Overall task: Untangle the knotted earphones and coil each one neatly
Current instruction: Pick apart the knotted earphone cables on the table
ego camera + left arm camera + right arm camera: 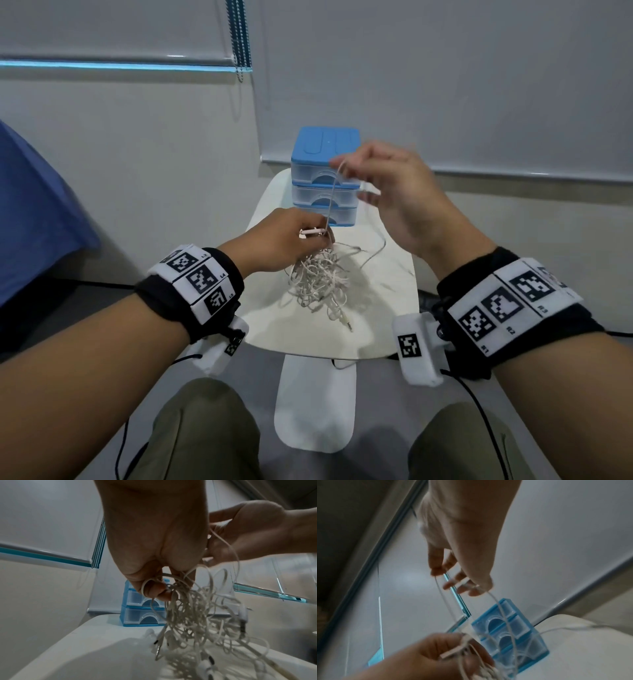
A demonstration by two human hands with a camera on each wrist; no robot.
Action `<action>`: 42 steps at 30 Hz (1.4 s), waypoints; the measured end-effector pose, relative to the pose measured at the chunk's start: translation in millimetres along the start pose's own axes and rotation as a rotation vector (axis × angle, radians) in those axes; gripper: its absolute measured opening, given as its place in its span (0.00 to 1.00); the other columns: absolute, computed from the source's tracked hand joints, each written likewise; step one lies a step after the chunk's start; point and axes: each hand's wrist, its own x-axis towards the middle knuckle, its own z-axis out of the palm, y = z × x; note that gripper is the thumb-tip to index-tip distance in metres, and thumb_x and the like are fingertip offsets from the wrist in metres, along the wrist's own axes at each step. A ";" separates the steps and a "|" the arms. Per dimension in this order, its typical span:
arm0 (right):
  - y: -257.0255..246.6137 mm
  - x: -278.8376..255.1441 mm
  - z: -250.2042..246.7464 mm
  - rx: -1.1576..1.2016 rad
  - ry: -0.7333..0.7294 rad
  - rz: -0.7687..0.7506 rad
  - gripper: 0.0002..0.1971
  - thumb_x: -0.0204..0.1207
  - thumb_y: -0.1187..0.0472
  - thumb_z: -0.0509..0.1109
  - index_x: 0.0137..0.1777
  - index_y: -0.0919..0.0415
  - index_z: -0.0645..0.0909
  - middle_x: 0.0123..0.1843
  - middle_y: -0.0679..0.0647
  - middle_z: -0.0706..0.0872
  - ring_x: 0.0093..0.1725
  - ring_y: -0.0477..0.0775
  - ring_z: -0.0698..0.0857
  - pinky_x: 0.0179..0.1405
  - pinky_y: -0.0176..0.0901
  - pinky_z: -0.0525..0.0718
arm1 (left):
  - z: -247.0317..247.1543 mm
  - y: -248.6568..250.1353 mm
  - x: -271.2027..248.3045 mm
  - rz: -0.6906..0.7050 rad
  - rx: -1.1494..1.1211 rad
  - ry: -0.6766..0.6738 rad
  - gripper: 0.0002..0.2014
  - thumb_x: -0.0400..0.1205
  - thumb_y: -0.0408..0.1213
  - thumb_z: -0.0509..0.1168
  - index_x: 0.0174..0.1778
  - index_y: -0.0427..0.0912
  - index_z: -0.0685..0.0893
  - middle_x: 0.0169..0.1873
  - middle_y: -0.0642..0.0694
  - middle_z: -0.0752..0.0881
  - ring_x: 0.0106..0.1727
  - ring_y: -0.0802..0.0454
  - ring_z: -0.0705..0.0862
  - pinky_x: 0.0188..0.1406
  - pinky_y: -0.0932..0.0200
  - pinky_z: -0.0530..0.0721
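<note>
A knotted bundle of white earphone cables (318, 281) hangs from my left hand (291, 240) and trails onto the small white table (387, 329). The left fingers pinch the top of the tangle (188, 615), with a loop round one finger. My right hand (387, 185) is raised higher, in front of the drawers. It pinches one strand (334, 192) drawn up out of the bundle. In the right wrist view the strand (505, 615) runs from the fingertips (436, 570) down to the left hand (436, 655). Earbuds and a jack plug (347, 323) dangle at the bottom.
A blue three-drawer plastic organizer (325, 174) stands at the back of the table, right behind the right hand. A blue cloth (37, 205) is at the left. Roller blinds and a bead chain (239, 37) cover the wall. My knees are below the table edge.
</note>
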 end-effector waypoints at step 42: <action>51.7 5.4 -53.2 -1.034 0.020 0.239 0.08 0.75 0.61 0.77 0.50 0.48 0.84 0.51 0.51 0.86 0.52 0.59 0.86 0.55 0.50 0.84 | -11.1 1.7 -8.2 -0.243 -0.081 -0.027 0.11 0.87 0.33 0.66 0.53 0.52 0.91 0.50 0.37 0.88 0.33 0.50 0.81 0.26 0.63 0.82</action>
